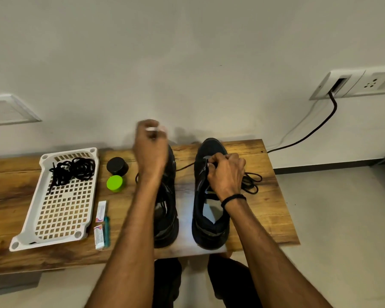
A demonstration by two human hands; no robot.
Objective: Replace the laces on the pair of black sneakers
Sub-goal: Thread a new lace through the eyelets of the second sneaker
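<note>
Two black low-top sneakers stand side by side, toes toward the wall, on the wood-grain surface [273, 218]. The right hand [226, 172] is closed on the eyelet area of the right sneaker [206, 227], its fingertips pinching at the black round lace [251, 183], most of which lies coiled on the surface just beside that shoe. I judge this pinning keeps the shoe from shifting while the lace runs through. The left hand [150, 147] is raised and blurred over the toe of the left sneaker [168, 227], fingers curled shut; a thin strand crosses from it toward the right shoe, so it is probably drawing lace out (the blur hides the actual grip). A second bundle of black laces [72, 170] sits in the white perforated plastic tray [60, 210], set aside near the left sneaker.
</note>
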